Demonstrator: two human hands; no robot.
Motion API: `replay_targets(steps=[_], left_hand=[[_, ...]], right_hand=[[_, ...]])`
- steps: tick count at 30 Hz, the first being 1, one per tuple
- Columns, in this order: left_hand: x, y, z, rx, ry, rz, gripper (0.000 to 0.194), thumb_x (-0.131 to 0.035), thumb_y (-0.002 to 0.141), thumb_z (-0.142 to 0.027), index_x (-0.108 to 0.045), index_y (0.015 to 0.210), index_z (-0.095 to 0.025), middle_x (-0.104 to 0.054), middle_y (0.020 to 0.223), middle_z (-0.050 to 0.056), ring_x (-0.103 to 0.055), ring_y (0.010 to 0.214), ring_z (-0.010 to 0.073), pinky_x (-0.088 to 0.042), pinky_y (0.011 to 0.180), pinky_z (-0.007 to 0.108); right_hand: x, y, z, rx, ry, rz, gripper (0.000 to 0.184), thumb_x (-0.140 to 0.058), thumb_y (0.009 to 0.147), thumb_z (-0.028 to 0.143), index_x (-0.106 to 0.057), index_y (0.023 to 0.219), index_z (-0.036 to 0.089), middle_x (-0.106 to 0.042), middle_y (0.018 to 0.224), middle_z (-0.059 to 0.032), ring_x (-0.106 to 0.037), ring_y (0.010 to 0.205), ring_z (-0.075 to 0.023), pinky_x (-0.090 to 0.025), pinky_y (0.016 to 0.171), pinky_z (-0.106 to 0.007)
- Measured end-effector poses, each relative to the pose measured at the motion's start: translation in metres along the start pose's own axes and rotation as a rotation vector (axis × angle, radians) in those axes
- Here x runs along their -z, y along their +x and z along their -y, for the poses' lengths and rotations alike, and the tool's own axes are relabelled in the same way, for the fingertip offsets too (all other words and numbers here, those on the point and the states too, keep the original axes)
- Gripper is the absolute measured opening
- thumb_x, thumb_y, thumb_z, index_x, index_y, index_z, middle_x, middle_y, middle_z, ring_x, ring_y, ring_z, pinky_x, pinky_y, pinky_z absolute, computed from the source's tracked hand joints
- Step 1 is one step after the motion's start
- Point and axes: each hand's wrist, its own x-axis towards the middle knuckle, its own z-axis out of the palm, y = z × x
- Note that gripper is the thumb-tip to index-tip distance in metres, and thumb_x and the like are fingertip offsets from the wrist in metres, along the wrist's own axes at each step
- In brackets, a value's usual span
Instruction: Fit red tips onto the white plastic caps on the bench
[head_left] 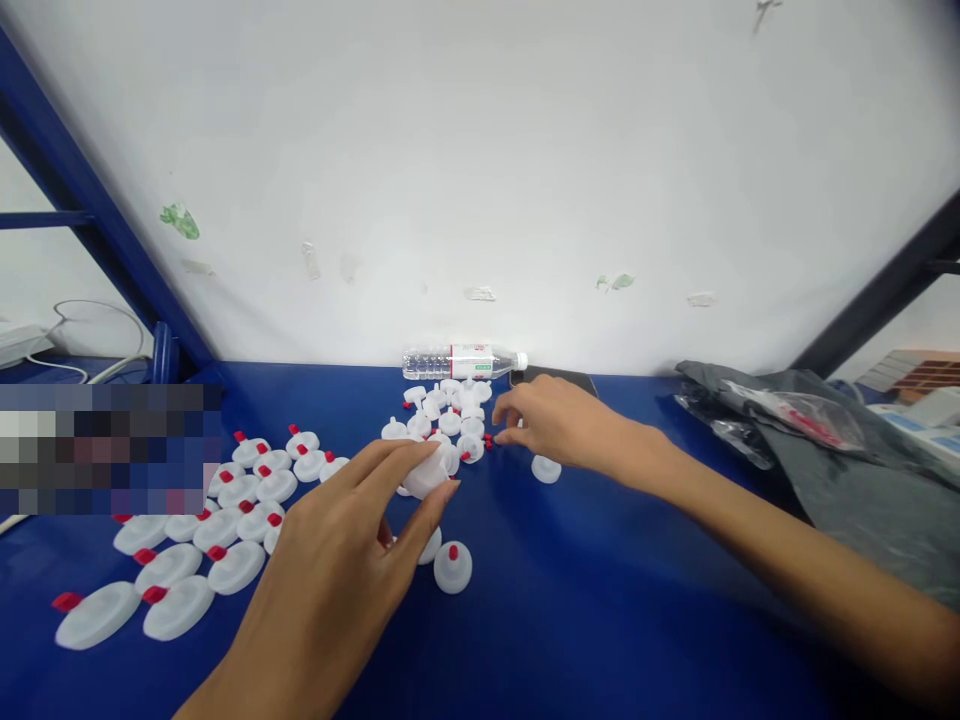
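Between the thumb and fingers of my left hand (pixel 352 540) is a white translucent plastic spout lid (pixel 426 476), raised above the table. My right hand (pixel 551 420) reaches over the far middle, thumb and fingertips slightly apart beside some small red caps (pixel 488 441); I see nothing between them. Just left of those fingertips lies a pile of white spout lids (pixel 450 424). A red-tipped lid (pixel 453 567) rests right of my left hand, with another partly hidden beside it. One more white lid (pixel 546 469) sits below my right hand.
Many red-tipped lids (pixel 238 567) spread over the blue table (pixel 570 620) at left. A clear water bottle (pixel 465 361) lies along the wall, near a dark flat object (pixel 577 380). Grey plastic bags (pixel 847 460) cover the right side. Blue frame posts (pixel 97 190) flank the table.
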Motion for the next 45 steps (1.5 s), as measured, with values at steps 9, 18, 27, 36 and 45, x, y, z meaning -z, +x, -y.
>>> replay_targets(steps=[9,18,27,36,45], left_hand=[[-0.001,0.000,0.003,0.011,0.030,0.017,0.019,-0.064,0.101,-0.037,-0.064,0.119,-0.030,-0.077,0.104,-0.007,-0.061,0.048,0.0069,-0.049,0.052,0.023],[-0.003,-0.002,0.005,0.014,-0.007,0.034,0.018,-0.063,0.102,-0.037,-0.065,0.119,-0.030,-0.075,0.106,-0.006,-0.055,0.046,0.0070,-0.049,0.052,0.023],[-0.003,0.004,0.003,-0.075,-0.018,0.051,0.024,-0.059,0.103,-0.044,-0.074,0.114,-0.030,-0.077,0.106,-0.003,-0.062,0.054,0.0094,-0.049,0.049,0.022],[-0.002,0.003,0.003,-0.106,0.006,0.049,0.036,-0.054,0.103,-0.054,-0.076,0.112,-0.026,-0.074,0.093,0.000,-0.052,0.047,0.0076,-0.044,0.046,0.023],[0.001,0.002,0.001,-0.002,0.042,0.017,0.070,-0.050,0.095,-0.075,-0.050,0.149,-0.029,-0.070,0.073,-0.008,-0.044,0.039,0.0074,-0.045,0.046,0.020]], right_hand=[[-0.016,0.011,-0.012,0.006,0.052,-0.014,0.009,-0.075,0.088,0.014,-0.077,0.081,0.019,-0.078,0.085,-0.0055,-0.072,0.083,-0.0227,-0.042,0.065,-0.030],[0.029,-0.013,0.013,0.158,0.719,0.096,0.019,-0.083,0.085,0.026,-0.067,0.092,0.020,-0.080,0.089,-0.0008,-0.075,0.081,-0.0145,-0.056,0.070,-0.024],[0.025,-0.019,0.028,0.252,0.900,0.112,0.018,-0.090,0.077,0.028,-0.076,0.085,0.018,-0.077,0.074,-0.0004,-0.073,0.073,-0.0138,-0.053,0.063,-0.021],[0.021,-0.021,0.034,0.272,0.938,0.137,0.018,-0.090,0.077,0.026,-0.074,0.080,0.018,-0.072,0.066,0.0032,-0.069,0.065,-0.0100,-0.048,0.056,-0.017],[0.027,-0.020,0.029,0.267,0.919,0.333,0.020,-0.085,0.084,0.035,-0.081,0.091,0.018,-0.079,0.081,-0.0028,-0.073,0.073,-0.0138,-0.056,0.065,-0.021]])
